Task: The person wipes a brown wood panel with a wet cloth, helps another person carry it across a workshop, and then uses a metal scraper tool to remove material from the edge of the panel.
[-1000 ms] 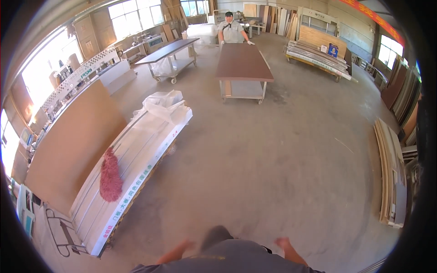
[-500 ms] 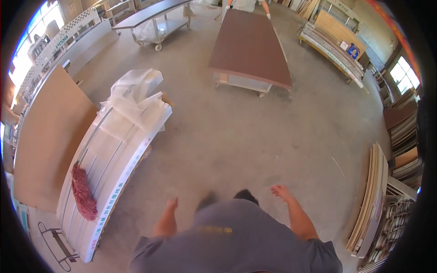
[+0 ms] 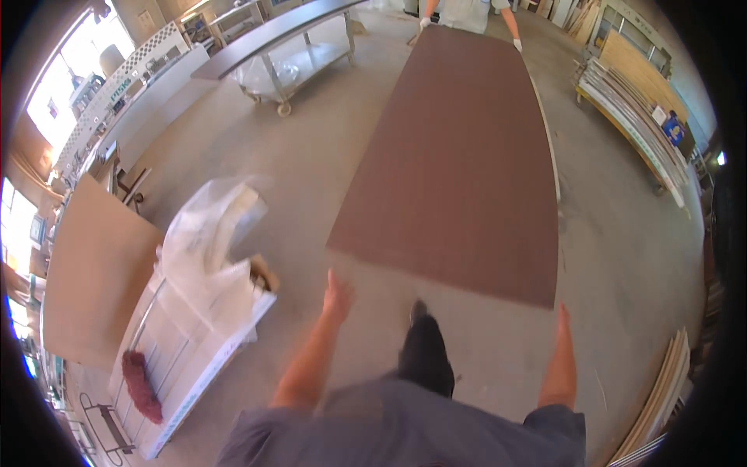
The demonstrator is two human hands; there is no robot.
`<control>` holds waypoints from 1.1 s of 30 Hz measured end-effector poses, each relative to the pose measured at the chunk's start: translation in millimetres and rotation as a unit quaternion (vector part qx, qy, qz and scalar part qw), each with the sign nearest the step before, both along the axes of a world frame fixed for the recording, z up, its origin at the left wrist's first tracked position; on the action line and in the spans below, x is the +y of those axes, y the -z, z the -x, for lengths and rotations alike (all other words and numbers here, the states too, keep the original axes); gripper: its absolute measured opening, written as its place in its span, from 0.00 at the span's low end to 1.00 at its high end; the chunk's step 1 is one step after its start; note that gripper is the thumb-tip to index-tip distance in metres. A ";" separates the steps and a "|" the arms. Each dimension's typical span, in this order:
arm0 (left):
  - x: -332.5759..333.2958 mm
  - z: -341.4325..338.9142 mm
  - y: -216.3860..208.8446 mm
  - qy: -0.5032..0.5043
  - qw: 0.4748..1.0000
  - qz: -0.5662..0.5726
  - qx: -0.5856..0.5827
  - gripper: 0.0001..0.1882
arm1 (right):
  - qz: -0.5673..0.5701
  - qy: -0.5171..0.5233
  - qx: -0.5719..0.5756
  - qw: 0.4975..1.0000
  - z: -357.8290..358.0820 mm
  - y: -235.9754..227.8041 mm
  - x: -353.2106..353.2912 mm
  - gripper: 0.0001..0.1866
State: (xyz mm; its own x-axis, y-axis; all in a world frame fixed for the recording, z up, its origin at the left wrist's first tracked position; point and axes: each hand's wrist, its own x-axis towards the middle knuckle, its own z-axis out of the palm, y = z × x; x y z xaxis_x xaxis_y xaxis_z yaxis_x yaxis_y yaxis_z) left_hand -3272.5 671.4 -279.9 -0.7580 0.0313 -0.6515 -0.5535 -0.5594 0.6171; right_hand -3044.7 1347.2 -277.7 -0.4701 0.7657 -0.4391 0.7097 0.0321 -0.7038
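Note:
A large dark brown panel stretches away in front of me, its wide near edge facing my body. My left hand is held out just short of the panel's near left corner, fingers extended and nothing in them. Close below the near right corner, my right hand reaches up, seen edge-on, fingers stretched out and empty. Neither hand visibly touches the panel. At the far end stands another person, whose white-gloved hands are at the panel's far corners.
To my left lies a stack of long wrapped strips under crumpled plastic film, with a red duster on top. A tan board leans beyond it. A wheeled table stands far left, a loaded cart far right.
I have stepped forward, so the panel's near edge is now close to my hands. Both arms have stretched out ahead toward its near corners.

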 end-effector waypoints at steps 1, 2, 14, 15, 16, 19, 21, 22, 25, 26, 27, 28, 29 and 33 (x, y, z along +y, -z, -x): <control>28.7 25.8 -4.2 -0.005 1.000 0.004 0.010 0.57 | 0.033 0.009 -0.015 0.999 19.5 0.2 15.6 0.44; 51.6 38.9 -7.8 -0.015 1.000 0.010 0.014 0.58 | 0.072 0.018 -0.039 0.997 31.5 1.7 22.8 0.47; 110.1 122.9 -9.8 -0.170 0.980 -0.009 -0.105 0.45 | 0.274 0.068 -0.056 0.958 48.8 39.2 73.7 0.57; 110.9 124.2 -12.5 -0.174 0.979 -0.009 -0.105 0.45 | 0.268 0.072 -0.069 0.958 58.0 35.3 67.3 0.57; 106.0 122.7 -16.2 -0.183 0.973 0.012 -0.139 0.46 | 0.257 0.081 -0.092 0.958 63.9 27.0 56.0 0.57; 82.5 117.1 -1.1 -0.190 0.975 0.012 -0.115 0.48 | 0.286 0.049 -0.036 0.956 71.5 4.4 47.8 0.56; 62.5 93.7 -1.1 -0.179 0.980 -0.005 -0.091 0.50 | 0.291 0.039 -0.004 0.956 60.7 -18.3 42.7 0.55; 59.9 92.7 -10.5 -0.180 0.975 0.000 -0.127 0.50 | 0.279 0.036 -0.005 0.960 55.6 -31.8 40.5 0.54; 38.7 70.5 -32.0 -0.206 0.965 -0.005 -0.161 0.51 | 0.256 0.002 -0.008 0.967 60.4 -71.7 21.6 0.54; 25.9 61.1 -35.7 -0.215 0.963 -0.005 -0.165 0.51 | 0.249 -0.012 -0.008 0.968 65.7 -86.1 9.6 0.54; 11.7 51.2 -30.4 -0.226 0.960 -0.009 -0.163 0.50 | 0.244 -0.025 -0.009 0.969 70.2 -98.7 -2.6 0.54; 4.0 45.2 -35.0 -0.229 0.960 -0.013 -0.157 0.50 | 0.235 -0.035 -0.007 0.971 72.4 -112.8 -15.2 0.53; -4.6 38.1 -43.1 -0.236 0.960 -0.001 -0.151 0.50 | 0.228 -0.046 -0.007 0.972 78.4 -122.4 -29.4 0.53; -51.4 16.0 -69.3 -0.267 0.952 0.016 -0.152 0.49 | 0.210 -0.098 -0.016 0.973 93.2 -152.5 -93.3 0.52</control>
